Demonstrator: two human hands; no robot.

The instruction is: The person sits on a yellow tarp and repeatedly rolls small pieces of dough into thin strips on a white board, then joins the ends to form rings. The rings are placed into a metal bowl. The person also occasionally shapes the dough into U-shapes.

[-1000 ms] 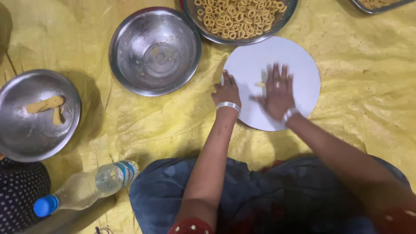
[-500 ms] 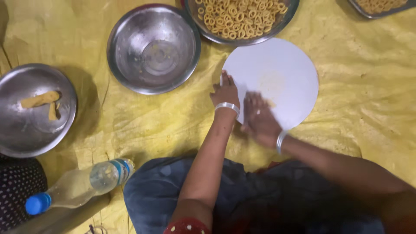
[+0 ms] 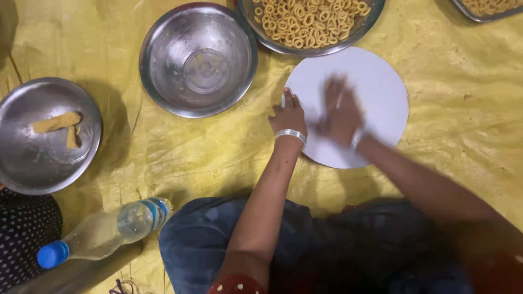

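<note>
We look down on a person seated on a yellow sheet (image 3: 180,158), both hands working at a round white board (image 3: 381,81) that lies flat on the sheet in front of their knees. The left hand (image 3: 289,117) rests at the board's left edge, fingers loosely bent over the rim, steadying it without gripping anything. The right hand (image 3: 340,111) lies palm down on the board's middle, fingers spread flat; it is blurred, so we cannot tell whether anything sits under the palm.

Half a second ago the right hand was down near the board's lower left edge; now it has slid up toward the centre. The left hand has stayed at the rim.

Just beyond the board is a steel tray of small golden rings (image 3: 310,22). To its left stands an empty steel bowl (image 3: 199,60). Farther left, a steel plate (image 3: 46,136) holds two strips of dough (image 3: 57,124). A plastic bottle with a blue cap (image 3: 103,231) lies near the left knee.
</note>
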